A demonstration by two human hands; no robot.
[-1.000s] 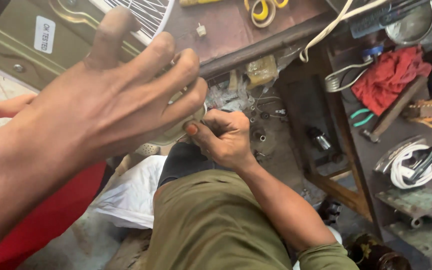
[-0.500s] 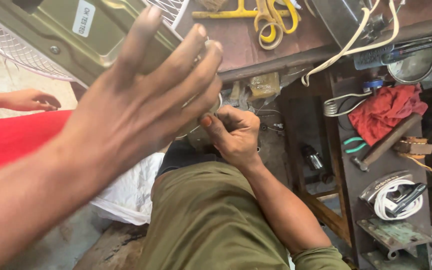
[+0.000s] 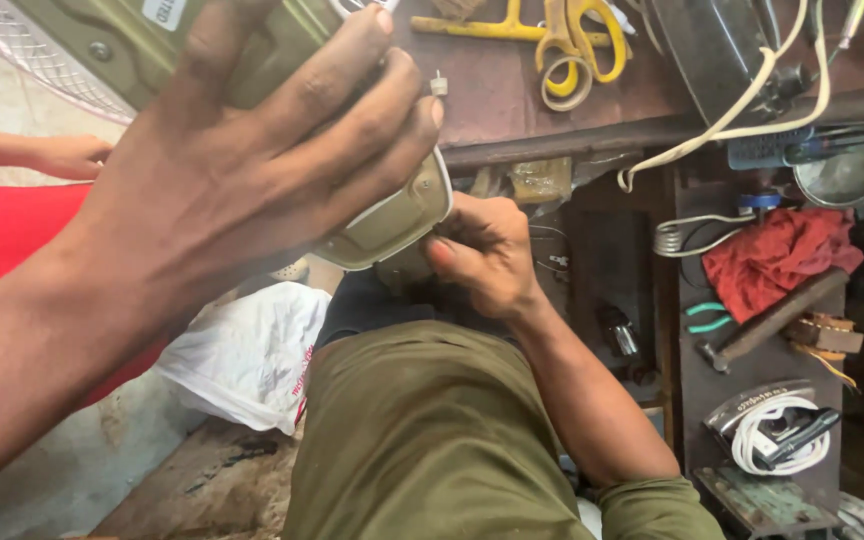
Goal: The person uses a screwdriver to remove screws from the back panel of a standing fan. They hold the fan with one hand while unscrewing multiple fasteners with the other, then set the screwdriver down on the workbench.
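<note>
A pale, rounded metal casing (image 3: 392,215) sits at the centre of the frame, clasped from above by the left hand (image 3: 252,170), whose fingers (image 3: 352,110) are wrapped closed over its top so that only the lower curved edge and one rim screw show; most of its body is hidden behind the knuckles. Its long axis runs from about 8 o'clock up to 2 o'clock, the visible rounded end pointing toward 4 o'clock. At 4 o'clock of the casing, touching its underside, the right hand (image 3: 487,255) has its fingers pinched shut on something too small to make out. Above the left hand, an olive-green housing (image 3: 142,35) with a white label is cut off by the top edge, and a wire fan guard (image 3: 27,60) shows at 10 o'clock. The brown work surface (image 3: 512,95) at 1 o'clock carries yellow-handled scissors (image 3: 577,45) and a white cord (image 3: 742,105). At 3 o'clock, a dark shelf unit (image 3: 687,300) holds a red cloth (image 3: 782,260), green-handled pliers (image 3: 704,318), a hammer (image 3: 767,320) and a coil of white cable (image 3: 767,435). The person's olive trouser leg (image 3: 422,440) fills the bottom; a white plastic bag (image 3: 247,355) lies at 7 o'clock. Another person's hand (image 3: 67,155) and red garment (image 3: 7,235) enter at 9 o'clock.
</note>
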